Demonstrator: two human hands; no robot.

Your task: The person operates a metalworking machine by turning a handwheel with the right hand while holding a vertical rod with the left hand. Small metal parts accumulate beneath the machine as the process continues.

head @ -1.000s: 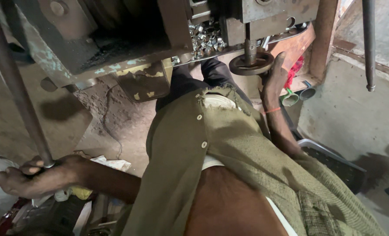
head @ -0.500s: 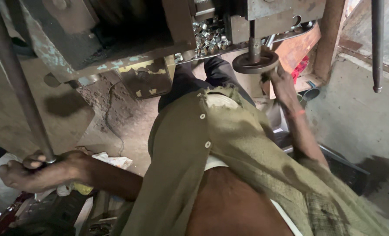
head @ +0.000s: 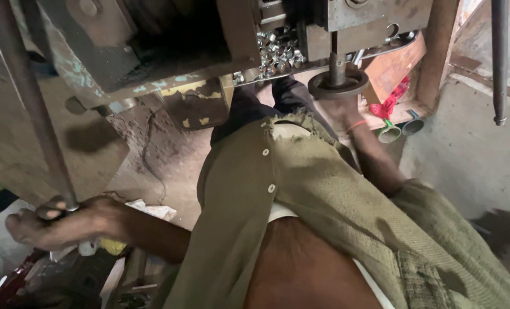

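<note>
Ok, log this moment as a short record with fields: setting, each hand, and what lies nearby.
setting: a worn metal press seen from above, its frame chipped and stained
left hand: left hand closed round the lower end of a long metal lever
right hand: right hand up under the round die below the ram, fingers partly hidden
nearby: a heap of small shiny metal caps on the press bed; red cloth; two small cups

The left hand grips the long lever at lower left. The right hand sits under the round die at the press bed's front edge; small metal pieces lie heaped on the bed, left of the die.
</note>
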